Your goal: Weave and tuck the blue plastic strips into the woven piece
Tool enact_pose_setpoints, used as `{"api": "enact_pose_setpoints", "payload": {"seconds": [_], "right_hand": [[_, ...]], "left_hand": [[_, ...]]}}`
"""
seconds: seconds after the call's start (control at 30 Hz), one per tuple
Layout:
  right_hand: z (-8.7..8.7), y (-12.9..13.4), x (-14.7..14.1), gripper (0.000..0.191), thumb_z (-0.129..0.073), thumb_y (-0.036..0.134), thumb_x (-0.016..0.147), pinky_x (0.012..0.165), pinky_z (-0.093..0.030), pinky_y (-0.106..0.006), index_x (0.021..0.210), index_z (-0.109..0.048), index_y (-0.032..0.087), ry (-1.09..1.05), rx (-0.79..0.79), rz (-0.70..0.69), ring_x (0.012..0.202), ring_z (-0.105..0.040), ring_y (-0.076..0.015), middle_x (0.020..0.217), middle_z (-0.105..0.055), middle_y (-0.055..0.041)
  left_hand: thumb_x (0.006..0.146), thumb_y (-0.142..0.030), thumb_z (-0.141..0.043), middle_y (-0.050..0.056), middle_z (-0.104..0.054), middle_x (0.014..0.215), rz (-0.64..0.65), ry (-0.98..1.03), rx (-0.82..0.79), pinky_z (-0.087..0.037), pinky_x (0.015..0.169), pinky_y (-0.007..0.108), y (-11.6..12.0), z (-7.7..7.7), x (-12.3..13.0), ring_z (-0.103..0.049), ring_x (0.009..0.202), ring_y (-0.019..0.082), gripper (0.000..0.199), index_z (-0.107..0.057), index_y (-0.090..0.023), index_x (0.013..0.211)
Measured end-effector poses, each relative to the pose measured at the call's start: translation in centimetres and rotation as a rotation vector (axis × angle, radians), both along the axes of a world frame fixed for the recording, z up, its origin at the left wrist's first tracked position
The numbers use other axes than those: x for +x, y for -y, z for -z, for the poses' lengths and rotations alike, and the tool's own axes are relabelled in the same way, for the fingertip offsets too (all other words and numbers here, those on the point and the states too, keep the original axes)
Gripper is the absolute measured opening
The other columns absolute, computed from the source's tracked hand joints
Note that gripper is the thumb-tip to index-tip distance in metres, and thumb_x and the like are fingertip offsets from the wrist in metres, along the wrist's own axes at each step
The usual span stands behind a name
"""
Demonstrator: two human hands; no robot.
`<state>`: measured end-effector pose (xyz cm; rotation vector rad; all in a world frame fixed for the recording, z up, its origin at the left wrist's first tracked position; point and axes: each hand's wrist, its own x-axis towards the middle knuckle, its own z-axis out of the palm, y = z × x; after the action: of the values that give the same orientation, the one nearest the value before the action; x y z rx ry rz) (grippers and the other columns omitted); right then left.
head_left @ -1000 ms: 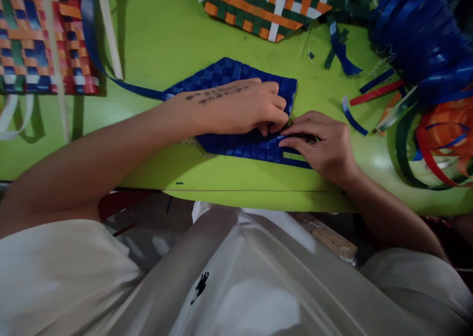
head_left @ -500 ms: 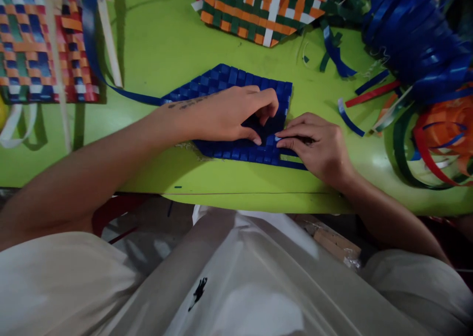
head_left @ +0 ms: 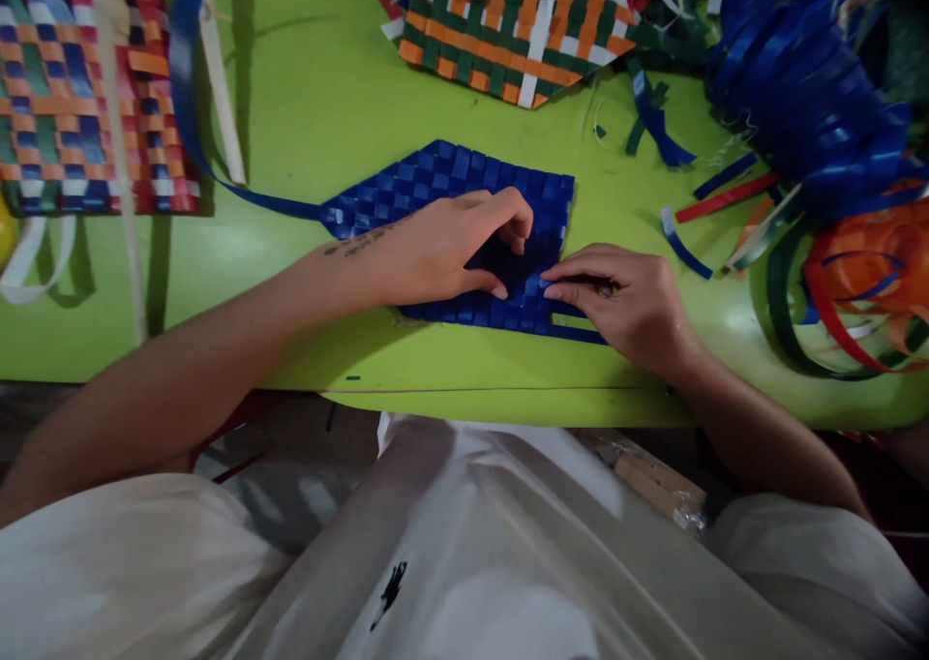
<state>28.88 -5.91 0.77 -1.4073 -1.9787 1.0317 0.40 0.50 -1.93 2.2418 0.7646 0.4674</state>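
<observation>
A blue mat (head_left: 471,171) woven from flat plastic strips lies on the green table, pointed at its left end. My left hand (head_left: 442,249) rests palm down across it, thumb and index finger spread apart, the other fingers curled under and partly hidden. At the mat's lower right edge, my right hand (head_left: 635,302) pinches the end of a blue strip (head_left: 544,281) between thumb and fingertips. Just below, another loose blue strip (head_left: 577,334) runs from the mat under that hand. One long blue strip (head_left: 276,203) trails from the left point and curves upward.
Colourful woven pieces lie at the upper left (head_left: 79,108) and top centre (head_left: 500,45). A wooden stick (head_left: 222,84) lies left of the mat. Rolls of blue strip (head_left: 805,89) and orange strip (head_left: 871,254), with scattered offcuts, occupy the right. The table's front edge (head_left: 508,408) is near my body.
My left hand has drawn back slightly to the left over the mat. My right hand keeps its pinch at the same place. The whole view has shifted a little.
</observation>
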Motion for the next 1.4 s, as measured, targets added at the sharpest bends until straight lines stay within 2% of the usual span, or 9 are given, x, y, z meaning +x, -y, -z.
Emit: {"api": "enact_pose_setpoints", "payload": {"seconds": [0.1, 0.37, 0.6, 0.73, 0.87, 0.97, 1.17, 1.3, 1.4], "right_hand": [[-0.2, 0.0, -0.2, 0.006, -0.087, 0.03, 0.101, 0.078, -0.058, -0.038, 0.102, -0.092, 0.031, 0.0, -0.023, 0.008, 0.088, -0.078, -0.0244, 0.103, -0.088, -0.0025], [-0.7, 0.2, -1.0, 0.008, -0.083, 0.024, 0.101, 0.076, -0.057, -0.039, 0.097, -0.089, 0.029, 0.036, -0.016, 0.037, 0.085, -0.076, -0.0239, 0.1, -0.087, -0.0035], [-0.3, 0.4, -1.3, 0.013, -0.081, 0.022, 0.103, 0.082, -0.061, -0.041, 0.098, -0.089, 0.03, 0.045, 0.061, 0.053, 0.09, -0.079, -0.0256, 0.101, -0.087, -0.0036], [0.1, 0.3, -1.2, 0.011, -0.082, 0.026, 0.103, 0.083, -0.063, -0.044, 0.099, -0.089, 0.032, 0.05, 0.094, 0.047, 0.088, -0.078, -0.027, 0.102, -0.087, -0.0041], [0.2, 0.0, -1.0, 0.009, -0.081, 0.032, 0.105, 0.088, -0.066, -0.048, 0.101, -0.089, 0.034, 0.063, 0.099, 0.034, 0.092, -0.079, -0.0296, 0.105, -0.088, -0.0047], [0.1, -0.2, -0.8, 0.012, -0.077, 0.032, 0.107, 0.093, -0.066, -0.05, 0.104, -0.088, 0.034, 0.078, 0.109, 0.008, 0.098, -0.08, -0.031, 0.108, -0.088, -0.0051], [-0.1, -0.5, -0.3, 0.018, -0.071, 0.029, 0.11, 0.099, -0.065, -0.052, 0.107, -0.087, 0.036, 0.099, 0.137, -0.031, 0.108, -0.08, -0.033, 0.11, -0.087, -0.005], [-0.1, -0.5, -0.2, 0.017, -0.071, 0.025, 0.108, 0.097, -0.065, -0.051, 0.106, -0.085, 0.034, 0.087, 0.142, -0.039, 0.106, -0.08, -0.0323, 0.11, -0.087, -0.0054], [-0.2, -0.5, -0.2, 0.016, -0.071, 0.024, 0.108, 0.094, -0.065, -0.05, 0.104, -0.084, 0.033, 0.097, 0.133, -0.038, 0.103, -0.079, -0.0321, 0.107, -0.085, -0.006]], "left_hand": [[0.1, -0.043, -0.083, 0.006, -0.079, 0.128, -0.007, -0.017, 0.001, -0.057, 0.112, 0.047, 0.1, 0.0, 0.0, -0.075, 0.126, 0.032, 0.046, -0.065, -0.025, 0.138], [0.104, -0.053, -0.079, 0.007, -0.078, 0.13, -0.017, -0.039, -0.032, -0.057, 0.112, 0.045, 0.2, -0.4, 0.2, -0.073, 0.128, 0.031, 0.047, -0.065, -0.025, 0.138], [0.104, -0.048, -0.077, 0.007, -0.079, 0.129, -0.014, -0.031, -0.038, -0.058, 0.11, 0.044, 0.3, -0.8, 0.1, -0.073, 0.128, 0.031, 0.036, -0.069, -0.025, 0.132], [0.112, -0.043, -0.061, 0.008, -0.082, 0.125, 0.066, 0.028, 0.077, -0.057, 0.113, 0.05, -0.3, -0.3, 0.4, -0.072, 0.123, 0.03, 0.025, -0.078, -0.026, 0.118], [0.113, -0.041, -0.051, 0.01, -0.083, 0.129, 0.167, -0.014, 0.155, -0.06, 0.105, 0.055, -1.5, -0.1, 1.1, -0.071, 0.118, 0.032, 0.037, -0.085, -0.031, 0.109], [0.111, -0.044, -0.051, 0.012, -0.084, 0.128, 0.245, -0.073, 0.15, -0.059, 0.1, 0.058, -2.7, -0.6, 1.7, -0.069, 0.117, 0.035, 0.039, -0.087, -0.03, 0.112], [0.11, -0.038, -0.046, 0.015, -0.083, 0.122, 0.443, -0.161, 0.172, -0.059, 0.099, 0.057, -4.2, -2.0, 2.6, -0.067, 0.114, 0.035, 0.042, -0.086, -0.027, 0.111], [0.109, -0.036, -0.048, 0.013, -0.082, 0.118, 0.473, -0.116, 0.067, -0.058, 0.1, 0.055, -4.8, -2.2, 3.2, -0.069, 0.116, 0.034, 0.038, -0.085, -0.027, 0.106], [0.106, -0.048, -0.06, 0.007, -0.082, 0.105, 0.462, -0.02, -0.096, -0.06, 0.101, 0.051, -5.4, -0.9, 3.4, -0.071, 0.11, 0.03, 0.029, -0.084, -0.033, 0.103]]}}
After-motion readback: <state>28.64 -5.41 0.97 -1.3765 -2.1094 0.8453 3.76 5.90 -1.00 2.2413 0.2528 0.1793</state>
